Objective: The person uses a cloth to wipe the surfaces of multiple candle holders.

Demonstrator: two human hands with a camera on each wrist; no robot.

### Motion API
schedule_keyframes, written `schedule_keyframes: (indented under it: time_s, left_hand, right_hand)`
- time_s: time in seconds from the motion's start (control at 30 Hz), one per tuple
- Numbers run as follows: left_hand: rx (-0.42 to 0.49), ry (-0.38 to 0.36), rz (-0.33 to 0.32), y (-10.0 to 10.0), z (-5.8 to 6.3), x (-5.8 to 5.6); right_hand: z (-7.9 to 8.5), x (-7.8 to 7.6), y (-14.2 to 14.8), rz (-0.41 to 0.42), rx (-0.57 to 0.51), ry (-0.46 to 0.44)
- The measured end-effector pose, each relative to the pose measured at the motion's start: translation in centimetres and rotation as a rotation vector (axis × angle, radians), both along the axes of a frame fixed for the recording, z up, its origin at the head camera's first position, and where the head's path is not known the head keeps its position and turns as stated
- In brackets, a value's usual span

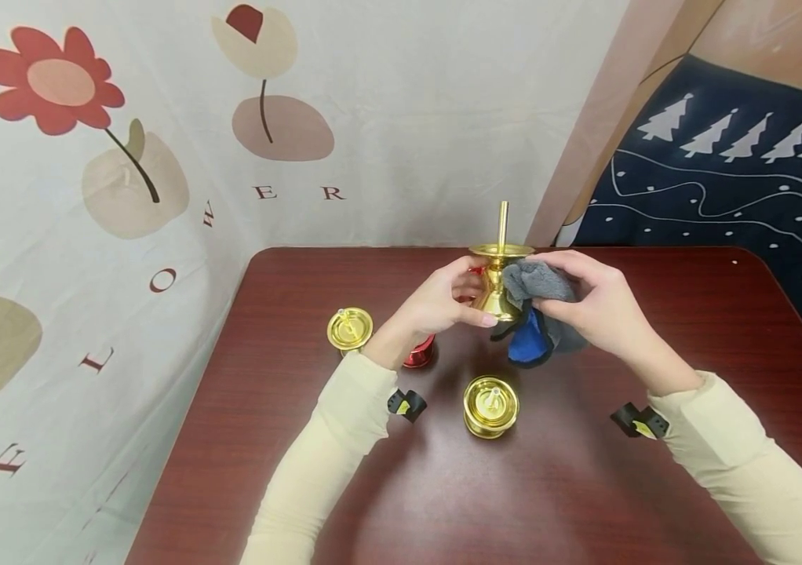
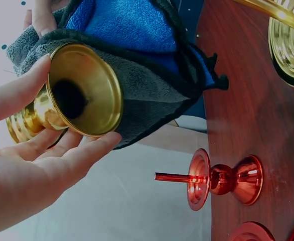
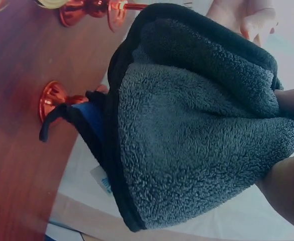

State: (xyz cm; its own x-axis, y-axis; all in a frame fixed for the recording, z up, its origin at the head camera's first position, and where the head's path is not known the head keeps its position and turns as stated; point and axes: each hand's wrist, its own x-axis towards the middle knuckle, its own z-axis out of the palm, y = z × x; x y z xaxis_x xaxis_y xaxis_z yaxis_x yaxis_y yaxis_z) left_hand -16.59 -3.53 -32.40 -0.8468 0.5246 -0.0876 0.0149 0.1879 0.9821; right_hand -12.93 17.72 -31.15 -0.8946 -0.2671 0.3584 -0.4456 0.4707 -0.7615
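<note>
Head view, held candlestick [image 1: 494, 297]: gold-coloured, upright, spike upward, raised off the worktop [image 1: 373, 510] between both hands.
Left hand [image 1: 436, 302]: fingers grasping the candlestick's lower part; left wrist view shows its hollow underside, thumb at the rim.
Right hand [image 1: 602, 302]: fingers pinching a bunched cloth [image 1: 541, 281], grey and blue with dark edging; cloth lies against the candlestick's side.
Cloth tag [image 3: 102, 179]: small, pale, blue print, seen in right wrist view; too small to read.
Other gold candlesticks: one [image 1: 350, 328] just beside the left wrist, one [image 1: 490, 406] nearer the person; both standing on the worktop.
Red candlestick [image 2: 221, 179]: standing on the worktop; further red pieces cut off by the left wrist view's edge.
Wall sheet [image 1: 408, 118]: dark red letters reading F L O W E R, below printed flowers.
</note>
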Motion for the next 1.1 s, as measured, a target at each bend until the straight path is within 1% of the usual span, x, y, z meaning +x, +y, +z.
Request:
schedule_keyframes:
  time_s: [0.07,0.17,0.27,0.37,0.57,0.77,0.97,1.1]
  left_hand:
    - [0.028,0.006,-0.003,0.0,-0.1,0.0]
    - [0.067,-0.002,-0.010,-0.1,-0.3,0.0]
    - [0.105,-0.031,-0.029,-0.2,-0.5,0.1]
    - [0.141,-0.071,-0.040,-0.2,-0.6,0.1]
    - [0.231,-0.162,-0.022,-0.2,-0.6,0.2]
    - [0.262,-0.258,0.037,-0.2,-0.4,0.4]
    - [0.234,-0.292,0.084,-0.2,0.0,0.5]
    - [0.244,-0.304,0.081,-0.3,0.2,0.4]
  right_hand:
    - [0.1,0.0,0.2,-0.011,-0.002,-0.015]
    - [-0.1,-0.1,0.5,-0.031,-0.029,-0.077]
    - [-0.3,-0.2,0.8,-0.042,-0.069,-0.130]
    - [-0.5,-0.3,0.9,-0.033,-0.086,-0.146]
    - [-0.7,-0.1,1.1,-0.017,-0.049,-0.132]
    - [-1.2,0.1,1.2,0.033,-0.023,-0.092]
    - [-1.6,0.2,1.1,0.086,-0.038,-0.034]
    - [-1.8,0.3,1.2,0.104,-0.034,-0.005]
